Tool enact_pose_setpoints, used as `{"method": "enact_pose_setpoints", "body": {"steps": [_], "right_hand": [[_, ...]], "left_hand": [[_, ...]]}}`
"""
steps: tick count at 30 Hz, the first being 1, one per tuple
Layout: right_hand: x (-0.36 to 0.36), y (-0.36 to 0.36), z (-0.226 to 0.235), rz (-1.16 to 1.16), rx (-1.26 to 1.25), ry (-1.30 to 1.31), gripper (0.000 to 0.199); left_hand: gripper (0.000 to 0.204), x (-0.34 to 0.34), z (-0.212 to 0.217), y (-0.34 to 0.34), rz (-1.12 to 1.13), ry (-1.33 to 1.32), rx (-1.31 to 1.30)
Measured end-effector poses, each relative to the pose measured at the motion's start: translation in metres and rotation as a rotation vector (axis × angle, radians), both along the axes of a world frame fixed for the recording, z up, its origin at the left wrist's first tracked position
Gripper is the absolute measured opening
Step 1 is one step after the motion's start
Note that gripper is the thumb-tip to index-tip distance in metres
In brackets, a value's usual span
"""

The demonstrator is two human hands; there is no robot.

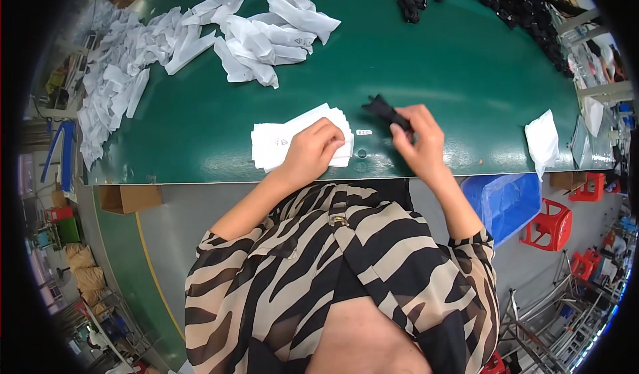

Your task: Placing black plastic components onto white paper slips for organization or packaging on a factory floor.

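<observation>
Right hand (pixel 421 141): closed on a black bundle (pixel 386 112), thumb against fingers at its near end; the far end points up and left, clear of the table (pixel 452 81). The end grip apparently leaves most of the bundle exposed.

Left hand (pixel 307 151): fingers curled on the right end of the white stack (pixel 267 140), seemingly to steady it or part a top layer; whether a single sheet is pinched cannot be told.

Stack: flat, fanned, near the table's front edge, presumably for easy reach.

Label (pixel 364 132): small, white, between the hands.

White packets (pixel 273 38): loose pile, beyond the stack; a larger heap (pixel 130 64) lies left, apparently kept apart from the black stock.

Black coils (pixel 411 0): small group, far side; black heap (pixel 516 11) to their right.

White bag (pixel 543 138): right, overhanging the front edge.

Blue bin (pixel 506 204): below that edge.
</observation>
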State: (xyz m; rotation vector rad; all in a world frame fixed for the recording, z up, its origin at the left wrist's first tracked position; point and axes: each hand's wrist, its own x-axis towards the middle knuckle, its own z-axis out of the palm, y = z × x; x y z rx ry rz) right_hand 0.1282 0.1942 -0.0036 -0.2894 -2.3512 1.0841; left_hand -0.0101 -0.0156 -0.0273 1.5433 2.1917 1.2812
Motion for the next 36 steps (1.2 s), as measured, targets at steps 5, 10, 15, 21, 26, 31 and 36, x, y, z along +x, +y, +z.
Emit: {"method": "enact_pose_setpoints", "body": {"steps": [5,10,15,21,26,31,36], "right_hand": [[0.021,-0.02,-0.005,0.1,0.219,0.062,0.038],[0.027,-0.031,-0.004,0.153,0.369,0.011,0.042],[0.026,-0.029,-0.001,0.204,0.385,-0.045,0.041],[0.023,-0.023,-0.004,0.141,-0.409,-0.407,0.019],[0.024,-0.023,0.002,0.173,-0.366,-0.371,0.019],[0.02,-0.011,-0.008,0.266,-1.099,-0.673,0.021],[0.024,-0.027,0.0,0.194,-0.595,-0.535,0.023]], "left_hand": [[0.005,-0.002,0.006,0.0,0.099,-0.337,-0.008],[0.005,-0.002,0.006,0.001,0.116,-0.357,-0.024],[0.005,-0.001,0.007,0.002,0.072,-0.342,-0.023],[0.006,0.006,0.015,0.005,-0.03,-0.228,0.128],[0.006,0.006,0.014,0.005,-0.028,-0.213,0.114],[0.007,0.004,0.02,0.005,-0.08,-0.046,0.179],[0.006,0.001,0.018,0.001,0.013,-0.051,0.096]]}}
